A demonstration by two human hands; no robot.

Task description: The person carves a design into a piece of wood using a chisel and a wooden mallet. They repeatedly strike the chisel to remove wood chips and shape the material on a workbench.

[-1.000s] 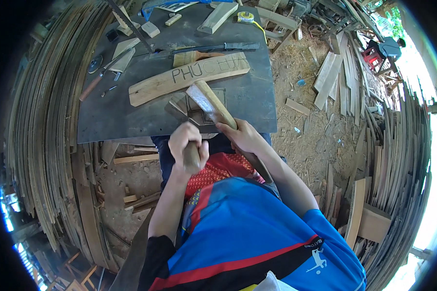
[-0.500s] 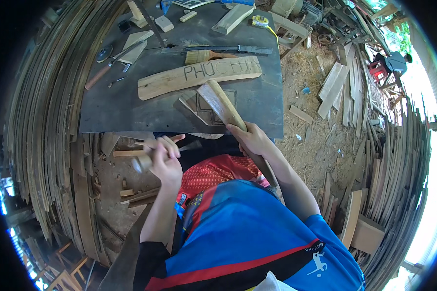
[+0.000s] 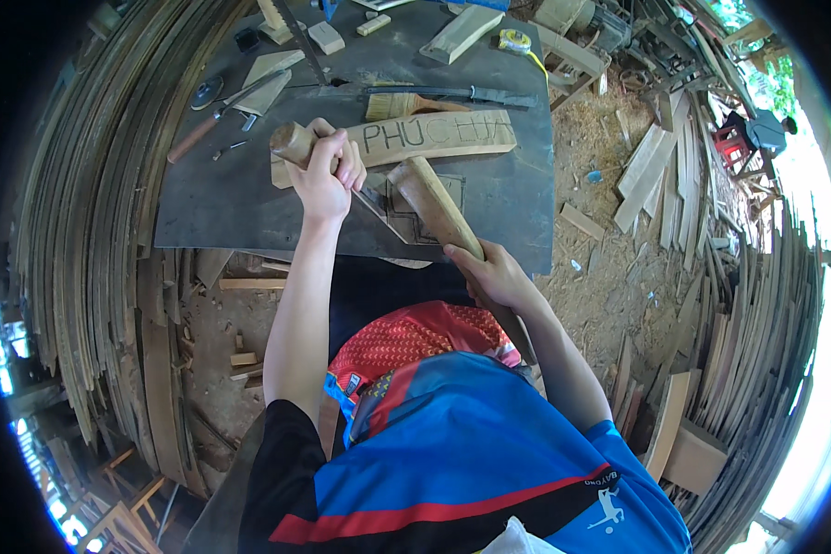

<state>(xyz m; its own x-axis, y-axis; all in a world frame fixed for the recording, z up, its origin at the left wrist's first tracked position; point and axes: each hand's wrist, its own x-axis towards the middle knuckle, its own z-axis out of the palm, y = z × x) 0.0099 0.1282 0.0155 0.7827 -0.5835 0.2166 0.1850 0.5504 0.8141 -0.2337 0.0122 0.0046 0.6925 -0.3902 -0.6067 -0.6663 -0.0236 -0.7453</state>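
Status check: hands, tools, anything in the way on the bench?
Left hand grips chisel handle. Right hand grips wooden mallet over small carving board. Lettered plank just behind; nothing blocking.

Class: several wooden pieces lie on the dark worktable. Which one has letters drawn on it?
The long flat plank just beyond the left hand; the smaller blocks at the far edge are blank.

Bare worktop (image 3: 222, 198) left of the hands; lettered plank (image 3: 434, 138) blocks beyond.
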